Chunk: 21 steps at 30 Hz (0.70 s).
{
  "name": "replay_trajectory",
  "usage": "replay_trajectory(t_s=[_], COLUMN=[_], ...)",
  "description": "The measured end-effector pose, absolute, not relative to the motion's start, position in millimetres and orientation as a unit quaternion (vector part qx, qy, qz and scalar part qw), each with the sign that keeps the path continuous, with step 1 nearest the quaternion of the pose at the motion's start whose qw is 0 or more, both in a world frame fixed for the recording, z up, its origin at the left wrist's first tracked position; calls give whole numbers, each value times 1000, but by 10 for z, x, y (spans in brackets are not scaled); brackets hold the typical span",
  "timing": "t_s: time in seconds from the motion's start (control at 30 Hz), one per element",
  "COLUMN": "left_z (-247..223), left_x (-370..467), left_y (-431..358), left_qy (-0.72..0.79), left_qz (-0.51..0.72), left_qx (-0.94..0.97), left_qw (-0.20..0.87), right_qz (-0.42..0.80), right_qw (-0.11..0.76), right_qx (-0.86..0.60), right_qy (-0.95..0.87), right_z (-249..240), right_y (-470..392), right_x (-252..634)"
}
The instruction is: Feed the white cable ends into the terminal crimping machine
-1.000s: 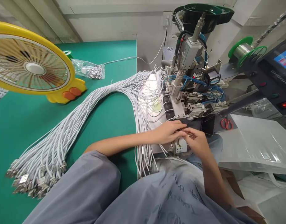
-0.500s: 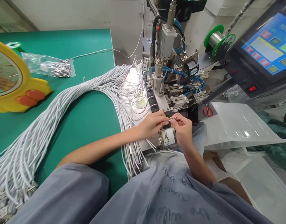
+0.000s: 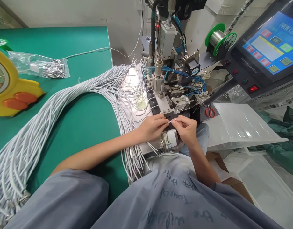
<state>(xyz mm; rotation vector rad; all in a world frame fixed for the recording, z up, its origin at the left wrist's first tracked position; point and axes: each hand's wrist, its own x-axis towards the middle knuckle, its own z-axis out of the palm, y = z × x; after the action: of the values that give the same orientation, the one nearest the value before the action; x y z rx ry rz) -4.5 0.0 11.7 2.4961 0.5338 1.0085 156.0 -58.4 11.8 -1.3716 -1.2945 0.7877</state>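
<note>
Between my two hands runs the end of a thin white cable (image 3: 170, 121). My left hand (image 3: 154, 128) pinches it from the left side. From the right, my right hand (image 3: 186, 128) pinches its tip between thumb and forefinger; the fingers hide most of the tip. Both hands are just in front of the soldering machine (image 3: 165, 86), above a clear jar with a white label (image 3: 169, 140). A large bundle of white cables (image 3: 72, 92) fans out beside my left forearm.
A green table (image 3: 96, 111) lies to the left, bearing a bag of metal parts (image 3: 52, 67) and a yellow duck-shaped fan (image 3: 19, 92). On the right are a solder wire spool (image 3: 218, 38), a touch screen (image 3: 272, 43), red-handled scissors (image 3: 210, 112) and a translucent plastic sheet (image 3: 242, 124).
The whole view has shifted slightly, so most things appear further left. My right fingers have closed in nearer to my left ones, covering more of the cable tip.
</note>
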Motion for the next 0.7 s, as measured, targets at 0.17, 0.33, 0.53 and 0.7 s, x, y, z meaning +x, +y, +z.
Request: replay_trajectory(t_s=[0.17,0.33,0.53,0.7], left_z=[119,151,137,108], left_x=[-35,-27,-66,-86], left_y=[-17,-26,85,154], left_qy=[194,218,135,98], left_qz=[361,360,327,250], left_qx=[878,825,908,963], left_qw=[247,378,223,-16], right_qz=[304,358,469,420], right_qw=[588,635,518,419], right_qx=[-568,-515,-494,-548], right_qy=[-488,-451,-518,-590], right_z=[19,-104,20,139], right_y=[-612,-601,-514,-478], right_x=[1419,1375,1654,1777])
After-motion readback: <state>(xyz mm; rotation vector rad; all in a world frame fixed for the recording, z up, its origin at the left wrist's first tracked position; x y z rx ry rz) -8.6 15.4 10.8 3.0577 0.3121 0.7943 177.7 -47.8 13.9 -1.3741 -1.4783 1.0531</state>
